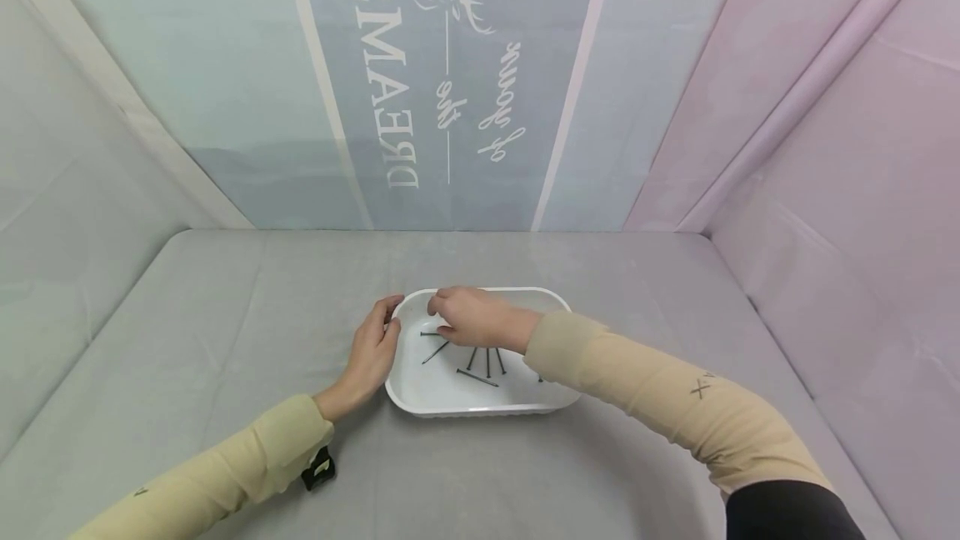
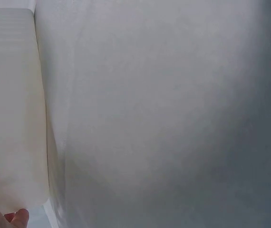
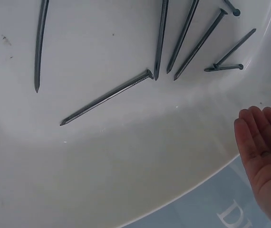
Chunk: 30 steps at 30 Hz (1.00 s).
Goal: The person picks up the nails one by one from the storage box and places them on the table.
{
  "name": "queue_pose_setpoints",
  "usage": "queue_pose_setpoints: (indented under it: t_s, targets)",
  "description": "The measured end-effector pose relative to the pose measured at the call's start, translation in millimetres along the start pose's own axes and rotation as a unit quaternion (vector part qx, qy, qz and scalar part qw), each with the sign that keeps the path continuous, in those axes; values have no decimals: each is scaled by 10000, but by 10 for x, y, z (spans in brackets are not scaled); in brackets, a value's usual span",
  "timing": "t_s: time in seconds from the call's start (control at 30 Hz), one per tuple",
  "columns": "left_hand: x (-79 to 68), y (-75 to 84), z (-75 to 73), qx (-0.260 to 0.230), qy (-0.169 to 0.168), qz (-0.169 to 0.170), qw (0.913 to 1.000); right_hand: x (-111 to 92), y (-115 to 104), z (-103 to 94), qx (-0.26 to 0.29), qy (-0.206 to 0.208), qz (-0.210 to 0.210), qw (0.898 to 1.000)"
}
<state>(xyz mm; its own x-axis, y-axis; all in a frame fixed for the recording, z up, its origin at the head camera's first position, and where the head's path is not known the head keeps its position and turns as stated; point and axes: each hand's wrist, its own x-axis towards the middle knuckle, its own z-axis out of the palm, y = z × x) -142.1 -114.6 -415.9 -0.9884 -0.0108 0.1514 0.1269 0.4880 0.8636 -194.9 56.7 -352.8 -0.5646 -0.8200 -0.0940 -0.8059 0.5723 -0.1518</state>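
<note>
A white tray [image 1: 480, 403] with rounded corners lies on the grey surface, with several dark steel nails [image 1: 477, 377] inside. My left hand [image 1: 369, 357] holds the tray's left side, its thumb at the rim; in the left wrist view, fingertips [image 2: 19, 218] touch the tray's outer wall [image 2: 12, 104]. Over the far left part of the tray is my right hand [image 1: 476, 319], bent with a gap between thumb and fingers and nothing in it. In the right wrist view its palm [image 3: 268, 161] shows beside a crossed pair of nails [image 3: 233, 50]. My right forearm hides part of the tray's right end.
A small black object [image 1: 318, 469] is by my left sleeve. Behind the surface hangs a printed fabric wall [image 1: 450, 107] with mirrored lettering. A pale side wall [image 1: 67, 148] stands at the left and a pinkish one [image 1: 847, 232] at the right.
</note>
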Motion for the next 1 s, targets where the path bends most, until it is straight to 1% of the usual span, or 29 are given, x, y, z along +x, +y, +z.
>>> queue_pose_setpoints:
  t_s: [0.27,0.53,0.8,1.0]
  targets:
    - [2,3,-1,3,11,9,10000,45,34,85,-69,20,-47,10000]
    - [-4,-10,3,0,52,31,10000,77,50,163,-256,-103,-100,9996]
    - [-10,5,5,89,55,11,9999,107,52,231,-490,-84,-173,9986]
    - [-10,-9,1,85,66,96,9999,134,56,275,-582,-39,-299,9978]
